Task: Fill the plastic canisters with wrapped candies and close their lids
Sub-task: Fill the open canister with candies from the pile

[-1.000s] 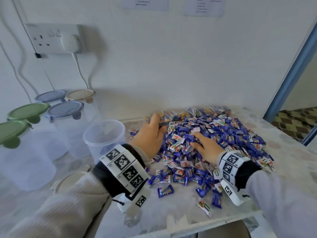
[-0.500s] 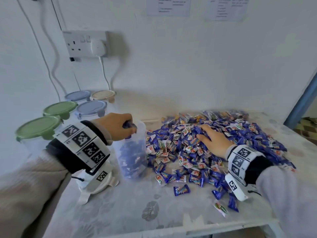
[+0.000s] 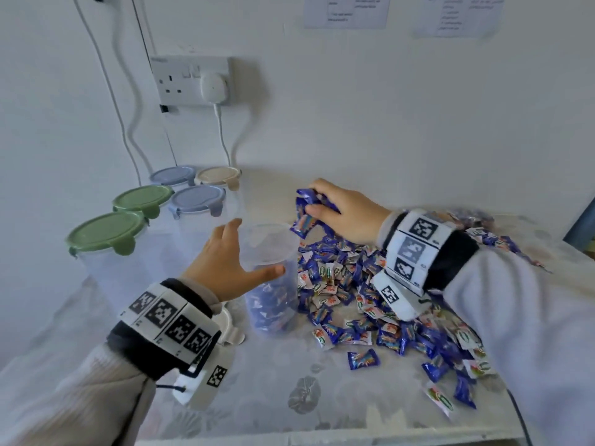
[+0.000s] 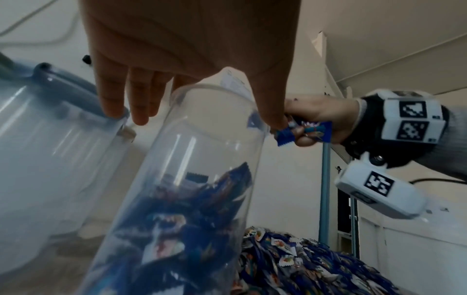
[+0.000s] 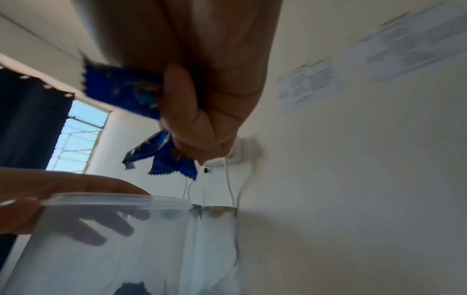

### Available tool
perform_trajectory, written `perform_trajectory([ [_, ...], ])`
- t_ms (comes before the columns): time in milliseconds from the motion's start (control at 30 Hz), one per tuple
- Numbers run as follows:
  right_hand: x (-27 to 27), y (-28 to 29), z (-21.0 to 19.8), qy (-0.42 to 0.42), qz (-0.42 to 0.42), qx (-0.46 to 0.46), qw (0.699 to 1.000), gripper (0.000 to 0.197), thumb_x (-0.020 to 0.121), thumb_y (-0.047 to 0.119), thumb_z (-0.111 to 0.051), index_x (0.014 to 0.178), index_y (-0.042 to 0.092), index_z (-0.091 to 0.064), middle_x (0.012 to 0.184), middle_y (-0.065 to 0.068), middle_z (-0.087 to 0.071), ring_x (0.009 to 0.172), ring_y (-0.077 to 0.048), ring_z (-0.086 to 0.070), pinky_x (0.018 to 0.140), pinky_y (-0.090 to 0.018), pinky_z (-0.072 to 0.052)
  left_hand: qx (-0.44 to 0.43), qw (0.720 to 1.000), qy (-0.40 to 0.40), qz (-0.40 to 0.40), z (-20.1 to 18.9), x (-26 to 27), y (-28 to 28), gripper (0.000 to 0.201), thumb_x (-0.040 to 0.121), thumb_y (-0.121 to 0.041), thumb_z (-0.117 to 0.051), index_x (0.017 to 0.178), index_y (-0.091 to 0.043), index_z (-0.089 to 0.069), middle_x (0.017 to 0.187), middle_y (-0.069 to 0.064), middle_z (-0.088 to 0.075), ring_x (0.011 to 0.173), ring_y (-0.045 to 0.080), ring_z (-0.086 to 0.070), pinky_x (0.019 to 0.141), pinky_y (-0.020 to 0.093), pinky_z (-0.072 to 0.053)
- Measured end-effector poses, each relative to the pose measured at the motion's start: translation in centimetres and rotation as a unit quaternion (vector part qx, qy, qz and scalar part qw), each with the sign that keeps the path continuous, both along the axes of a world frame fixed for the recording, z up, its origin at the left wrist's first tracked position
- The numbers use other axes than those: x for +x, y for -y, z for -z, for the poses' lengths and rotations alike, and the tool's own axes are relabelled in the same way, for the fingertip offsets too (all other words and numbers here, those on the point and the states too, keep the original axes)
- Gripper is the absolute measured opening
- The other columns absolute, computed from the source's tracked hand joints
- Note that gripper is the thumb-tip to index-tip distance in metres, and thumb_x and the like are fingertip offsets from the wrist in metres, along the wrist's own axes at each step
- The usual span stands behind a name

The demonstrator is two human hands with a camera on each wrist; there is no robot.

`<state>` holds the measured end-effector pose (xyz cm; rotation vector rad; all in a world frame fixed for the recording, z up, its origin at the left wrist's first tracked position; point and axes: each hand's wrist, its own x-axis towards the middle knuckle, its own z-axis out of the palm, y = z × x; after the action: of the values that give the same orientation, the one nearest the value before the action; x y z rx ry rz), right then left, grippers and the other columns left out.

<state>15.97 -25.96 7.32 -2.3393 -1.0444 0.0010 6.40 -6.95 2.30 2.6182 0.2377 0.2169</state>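
Above canister [image 3: 270, 272], right hand [image 3: 344, 214] clenching candies [image 3: 302, 217], left hand [image 3: 231, 262] released, lid half hidden [image 3: 230, 329]

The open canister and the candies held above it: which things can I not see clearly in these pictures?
- How many candies the right hand grips: fingers cover them in every view.
- Fill level of the open canister: head view, the left hand covers part of the wall; right wrist view, cut off by the lower edge.
- Contents of the lidded canisters: walls look hazy.
- Text on the wall papers: too small, blurred.
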Motion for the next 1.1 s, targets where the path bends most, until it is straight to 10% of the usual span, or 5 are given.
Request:
perform_trajectory([
  [333, 0.4, -6.4, -1.0, -0.029, -0.103, -0.203, 0.973, 0.042, 0.084, 0.047, -0.063, 0.119, 0.024, -0.057, 0.11, 0.004, -0.054, 0.101, -0.014, -0.05, 0.087, -0.03, -0.039, -0.193, 0.977, 0.091, 0.015, 2.5, 0.0, 0.2, 0.113, 0.052, -0.058, -0.06, 0.143, -0.008, -0.017, 0.144, 0.01, -0.038, 0.128, 0.022, -0.042, 0.102, 0.03, -0.035],
  [633, 0.8, -7.5, -0.7, -0.109, -0.07, 0.111, 0.985, 0.033, 0.096, 0.035, -0.049, 0.098, 0.006, -0.066, 0.038, 0.009, -0.043, 0.031, -0.003, -0.036, 0.043, -0.011, -0.033, -0.214, 0.97, 0.118, 0.014, 3.1, 0.1, 0.2, 0.109, 0.055, -0.057, -0.059, 0.144, -0.01, -0.017, 0.143, 0.009, -0.038, 0.127, 0.02, -0.042, 0.103, 0.031, -0.036],
  [833, -0.1, -8.7, 2.5, -0.049, -0.044, 0.182, 0.981, 0.036, 0.095, 0.047, -0.042, 0.089, 0.02, -0.064, 0.068, 0.0, -0.061, 0.067, -0.015, -0.063, 0.073, -0.037, -0.055, -0.208, 0.971, 0.117, 0.013, 3.1, -0.2, 0.2, 0.11, 0.055, -0.061, -0.058, 0.144, -0.01, -0.017, 0.143, 0.009, -0.039, 0.128, 0.02, -0.042, 0.106, 0.037, -0.037],
  [1100, -0.3, -7.2, 1.8, -0.078, -0.056, 0.051, 0.994, 0.075, 0.086, 0.059, 0.002, 0.114, 0.031, -0.062, 0.087, 0.008, -0.074, 0.092, -0.011, -0.064, 0.086, -0.029, -0.039, -0.218, 0.972, 0.086, 0.021, 2.5, -0.2, 0.1, 0.117, 0.05, -0.064, -0.056, 0.144, -0.01, -0.014, 0.146, 0.01, -0.035, 0.13, 0.024, -0.039, 0.107, 0.041, -0.036],
])
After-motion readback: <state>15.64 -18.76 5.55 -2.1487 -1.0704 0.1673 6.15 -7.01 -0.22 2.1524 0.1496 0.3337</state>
